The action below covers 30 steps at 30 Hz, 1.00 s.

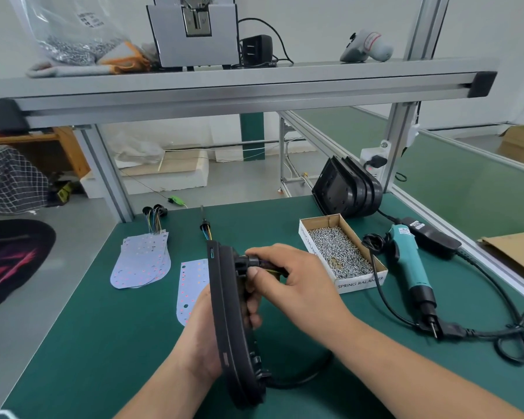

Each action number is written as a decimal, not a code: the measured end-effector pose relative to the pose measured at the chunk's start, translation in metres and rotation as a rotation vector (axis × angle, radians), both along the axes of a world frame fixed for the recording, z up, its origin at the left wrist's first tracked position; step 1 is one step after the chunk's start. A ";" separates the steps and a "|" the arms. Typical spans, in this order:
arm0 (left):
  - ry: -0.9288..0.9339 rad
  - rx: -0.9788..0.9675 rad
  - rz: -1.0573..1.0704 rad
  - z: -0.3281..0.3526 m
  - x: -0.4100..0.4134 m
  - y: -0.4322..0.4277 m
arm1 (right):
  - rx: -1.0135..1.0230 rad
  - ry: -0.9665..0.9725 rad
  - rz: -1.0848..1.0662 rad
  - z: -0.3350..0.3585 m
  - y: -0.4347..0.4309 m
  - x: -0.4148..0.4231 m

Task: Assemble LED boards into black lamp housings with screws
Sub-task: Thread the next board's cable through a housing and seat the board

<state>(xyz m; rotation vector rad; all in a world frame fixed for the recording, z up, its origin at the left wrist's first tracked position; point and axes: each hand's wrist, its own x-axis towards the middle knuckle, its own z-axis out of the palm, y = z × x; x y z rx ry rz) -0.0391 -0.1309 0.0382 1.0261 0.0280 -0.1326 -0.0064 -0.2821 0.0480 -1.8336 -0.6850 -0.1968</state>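
The black lamp housing [224,313] is held on edge above the green mat [88,343], near the front centre of the bench; only its rim and part of its back show, and its inner face is turned away, so whether a board sits inside cannot be told. The left hand [200,334] is largely hidden behind the housing, with fingertips curled round onto the back face: it grips the housing. The right hand [294,276] lies across the back near the top, thumb and fingers pinching a black grommet [252,261] with coloured wires; the exact seating of the grommet is hard to make out. A single LED board [191,285] lies flat just left of the housing, its right part covered. Further left is a stack of LED boards [139,261]. Right of the hands stand a box of screws [339,252] and an electric screwdriver [412,267] lying on the mat. A stack of housings [345,189] leans at the rear.
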 end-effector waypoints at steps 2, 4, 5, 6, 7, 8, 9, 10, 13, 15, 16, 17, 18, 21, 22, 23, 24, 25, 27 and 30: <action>-0.004 0.029 0.019 -0.001 0.000 -0.001 | -0.096 -0.058 -0.055 0.002 0.001 -0.002; 0.011 0.020 0.027 -0.004 0.001 -0.001 | -0.147 -0.090 -0.117 0.005 0.003 -0.005; 0.015 0.019 0.048 -0.005 0.001 -0.001 | -0.151 -0.089 -0.145 0.006 0.004 -0.006; 0.016 0.019 0.071 -0.007 0.002 -0.001 | -0.163 -0.088 -0.163 0.007 0.005 -0.007; 0.018 0.021 0.091 -0.009 0.003 -0.001 | -0.190 -0.101 -0.171 0.008 0.005 -0.008; 0.009 0.017 0.094 -0.010 0.005 -0.002 | -0.221 -0.122 -0.172 0.009 0.006 -0.008; 0.007 0.025 0.090 -0.009 0.006 -0.002 | -0.241 -0.135 -0.159 0.010 0.006 -0.008; 0.017 0.015 0.073 -0.010 0.007 -0.002 | -0.237 -0.127 -0.131 0.011 0.006 -0.008; 0.073 -0.042 0.031 -0.012 0.007 0.002 | -0.181 -0.017 -0.018 0.010 0.002 -0.007; 0.063 -0.077 -0.028 -0.011 0.006 0.002 | -0.129 0.020 0.029 0.009 0.000 -0.006; 0.051 -0.086 -0.056 -0.008 0.005 0.002 | -0.104 0.020 0.043 0.009 -0.002 -0.005; 0.057 -0.070 -0.061 -0.006 0.004 0.001 | -0.084 0.023 0.055 0.010 -0.004 -0.003; 0.062 -0.047 -0.060 -0.005 0.004 0.000 | -0.062 0.036 0.073 0.010 -0.006 -0.002; 0.081 -0.032 -0.074 -0.004 0.004 -0.001 | 0.023 0.090 0.144 0.009 -0.013 0.001; 0.092 -0.024 -0.086 -0.005 0.004 0.000 | 0.054 0.117 0.171 0.008 -0.014 0.001; 0.104 -0.019 -0.098 -0.006 0.005 0.000 | 0.088 0.153 0.198 0.008 -0.013 0.000; 0.109 -0.023 -0.104 -0.007 0.006 0.001 | 0.122 0.185 0.217 0.008 -0.012 0.000; 0.102 -0.031 -0.097 -0.008 0.006 0.001 | 0.139 0.203 0.221 0.008 -0.012 0.002; 0.079 -0.055 -0.055 -0.011 0.007 0.003 | 0.044 0.161 0.155 0.008 -0.012 0.007; 0.044 -0.059 -0.015 -0.019 0.010 0.009 | -0.190 0.039 0.062 0.006 -0.016 0.015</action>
